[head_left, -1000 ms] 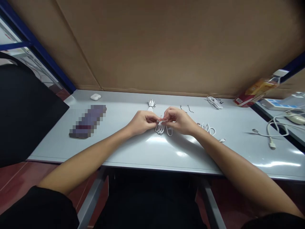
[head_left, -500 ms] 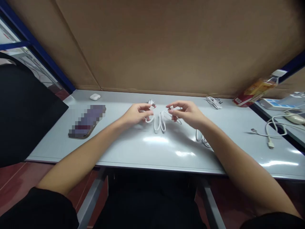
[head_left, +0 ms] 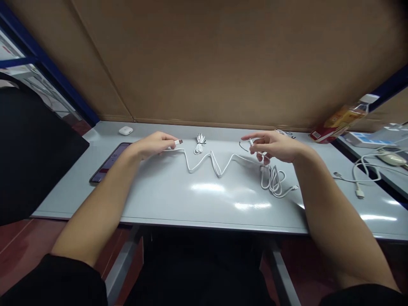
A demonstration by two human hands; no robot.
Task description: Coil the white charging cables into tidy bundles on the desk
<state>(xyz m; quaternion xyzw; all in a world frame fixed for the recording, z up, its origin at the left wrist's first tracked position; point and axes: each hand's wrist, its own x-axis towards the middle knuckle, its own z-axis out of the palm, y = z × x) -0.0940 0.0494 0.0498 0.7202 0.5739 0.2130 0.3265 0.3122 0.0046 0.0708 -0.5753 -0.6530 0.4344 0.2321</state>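
Observation:
A white cable (head_left: 217, 168) stretches in zigzag folds between my hands above the grey table (head_left: 178, 204). My left hand (head_left: 156, 144) pinches its USB plug (head_left: 179, 142). My right hand (head_left: 270, 145) is closed on the cable's other end, a small white plug (head_left: 251, 142) showing between the fingers. A bundled white cable (head_left: 199, 144) lies behind, between the hands. Below my right hand rests a loosely coiled white cable (head_left: 276, 182). Beside my right fingertips is a thin black tie (head_left: 242, 146).
A phone (head_left: 110, 163) lies partly under my left forearm, with a white earbud case (head_left: 126, 130) behind it. At the right are a drink bottle (head_left: 341, 121), another white cable (head_left: 366, 180) and a mouse (head_left: 393, 158). A brown board (head_left: 207, 63) stands behind the table.
My hands have moved apart, left hand leftward and right hand rightward, stretching out the cable between them. The bundled cable and the coiled cable now show more fully.

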